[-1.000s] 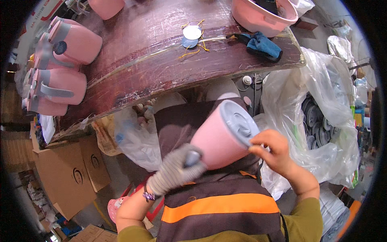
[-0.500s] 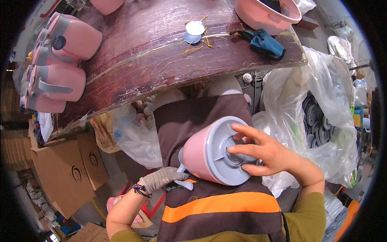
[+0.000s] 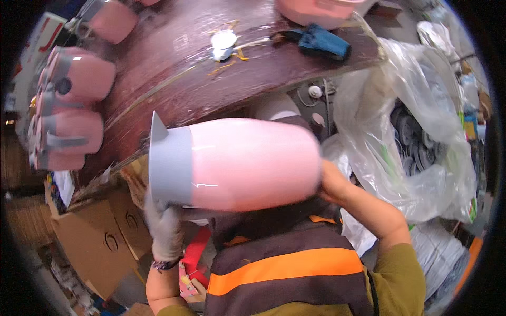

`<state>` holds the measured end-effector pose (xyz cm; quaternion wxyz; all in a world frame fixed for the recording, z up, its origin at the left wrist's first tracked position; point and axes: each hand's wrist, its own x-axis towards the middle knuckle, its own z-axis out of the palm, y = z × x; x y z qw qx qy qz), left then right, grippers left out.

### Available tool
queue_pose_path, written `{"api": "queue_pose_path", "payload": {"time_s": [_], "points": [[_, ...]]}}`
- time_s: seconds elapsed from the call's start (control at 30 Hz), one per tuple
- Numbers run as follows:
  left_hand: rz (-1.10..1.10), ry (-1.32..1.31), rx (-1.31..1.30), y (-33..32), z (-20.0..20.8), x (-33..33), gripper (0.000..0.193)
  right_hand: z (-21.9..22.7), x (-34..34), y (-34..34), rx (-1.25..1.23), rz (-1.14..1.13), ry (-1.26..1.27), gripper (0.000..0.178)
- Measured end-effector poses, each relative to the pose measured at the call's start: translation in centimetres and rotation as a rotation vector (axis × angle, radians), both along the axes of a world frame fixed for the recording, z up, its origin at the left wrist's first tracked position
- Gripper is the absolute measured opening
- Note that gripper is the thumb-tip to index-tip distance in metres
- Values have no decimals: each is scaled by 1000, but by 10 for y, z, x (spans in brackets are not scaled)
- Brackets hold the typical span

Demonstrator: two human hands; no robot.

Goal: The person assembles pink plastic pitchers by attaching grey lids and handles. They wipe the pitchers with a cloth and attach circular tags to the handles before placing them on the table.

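Note:
A large pink jug (image 3: 253,163) lies sideways in front of me, held above my lap. Its grey collar and pointed spout face left, and its base faces right. My left hand (image 3: 166,229), in a pale glove, closes on it at the lower edge of the grey collar, its fingers partly hidden and blurred. My bare right hand (image 3: 332,181) grips the base end; its fingers are out of sight behind the jug. A dark apron (image 3: 284,237) with an orange stripe covers my lap.
Several pink jugs with grey handles (image 3: 79,131) stand at the left end of the dark red table (image 3: 184,89). On it also lie round tags (image 3: 223,44), a blue cloth (image 3: 324,42) and a pink basin (image 3: 316,10). A plastic bag (image 3: 363,126) of grey discs stands right, cardboard boxes (image 3: 89,247) left.
The jug has been lifted and turned from showing its grey base to lying sideways, spout to the left. My left hand has moved left to the collar; my right hand has gone behind the base.

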<state>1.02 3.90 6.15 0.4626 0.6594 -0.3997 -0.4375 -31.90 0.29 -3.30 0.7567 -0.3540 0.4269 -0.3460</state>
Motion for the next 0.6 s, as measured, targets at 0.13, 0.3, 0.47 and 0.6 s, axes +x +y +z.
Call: {"api": "queue_pose_path", "payload": {"time_s": [0.13,0.3,0.47,0.6], "points": [[-54,-189,-201,-8,21,3,32,-24,-43,-10,254,50,94,22],[-156,-50,51,-11,22,-24,28,-95,-165,23,425,256,657,22],[-605,-472,92,-28,23,-60,20,-197,-185,104,147,847,1619,26],[-552,-453,171,-32,25,-65,21,-177,-233,71,334,813,1354,39]]}}
